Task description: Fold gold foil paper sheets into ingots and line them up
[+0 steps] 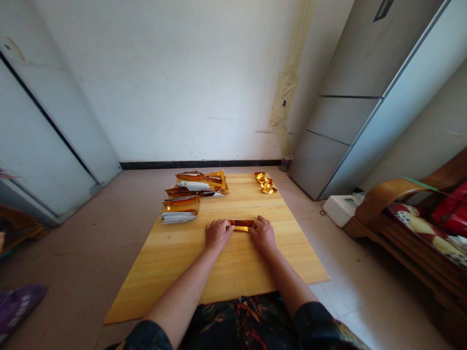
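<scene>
A narrow folded strip of gold foil (241,225) lies on a pale wooden board (233,272), with my left hand (218,235) and my right hand (262,235) gripping its two ends. Beyond my left hand are stacks of gold-backed foil sheets (180,208) with white paper edges, and a second heap of gold foil (202,182) holds a white roll (193,185). Small folded gold foil pieces (265,183) sit at the board's far right corner, away from both hands.
The board lies on a tiled floor against a white wall. A grey cabinet (339,112) stands at the right, with a white device (342,208) near a wooden bench (386,218) holding red cushions. A purple item (18,306) lies at the lower left.
</scene>
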A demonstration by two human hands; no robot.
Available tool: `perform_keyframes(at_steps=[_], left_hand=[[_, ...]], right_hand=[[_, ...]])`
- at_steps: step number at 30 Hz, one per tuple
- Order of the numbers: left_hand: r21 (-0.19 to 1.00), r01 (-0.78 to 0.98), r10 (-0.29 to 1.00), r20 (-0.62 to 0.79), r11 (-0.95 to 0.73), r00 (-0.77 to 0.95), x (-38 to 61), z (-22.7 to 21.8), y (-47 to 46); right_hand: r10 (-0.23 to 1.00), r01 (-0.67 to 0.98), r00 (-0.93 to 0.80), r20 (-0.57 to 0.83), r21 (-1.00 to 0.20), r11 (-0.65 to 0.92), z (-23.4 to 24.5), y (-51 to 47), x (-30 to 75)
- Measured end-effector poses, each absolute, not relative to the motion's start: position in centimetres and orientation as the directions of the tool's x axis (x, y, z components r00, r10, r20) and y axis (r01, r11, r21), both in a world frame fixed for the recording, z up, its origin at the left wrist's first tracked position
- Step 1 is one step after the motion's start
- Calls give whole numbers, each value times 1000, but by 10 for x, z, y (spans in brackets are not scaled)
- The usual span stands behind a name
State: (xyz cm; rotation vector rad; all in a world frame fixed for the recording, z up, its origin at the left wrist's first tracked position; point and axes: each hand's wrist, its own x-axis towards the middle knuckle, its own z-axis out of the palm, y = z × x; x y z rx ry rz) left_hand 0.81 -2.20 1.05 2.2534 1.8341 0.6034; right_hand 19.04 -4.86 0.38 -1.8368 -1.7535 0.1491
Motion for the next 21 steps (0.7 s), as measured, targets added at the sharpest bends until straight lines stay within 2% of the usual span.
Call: perform_keyframes(at_steps=[5, 15, 21], left_hand=[[347, 915, 972, 182, -206, 150, 10, 14, -23], [223, 959, 984, 88, -173, 157, 15, 22, -21], [203, 964, 983, 90, -174, 159, 16, 21, -23]], right_hand=[[951, 871, 146, 271, -491, 6, 2, -48, 193], [966, 915, 144, 214, -401, -48, 8, -48, 190], [970, 916, 144, 197, -398, -55, 8, -47, 191]])
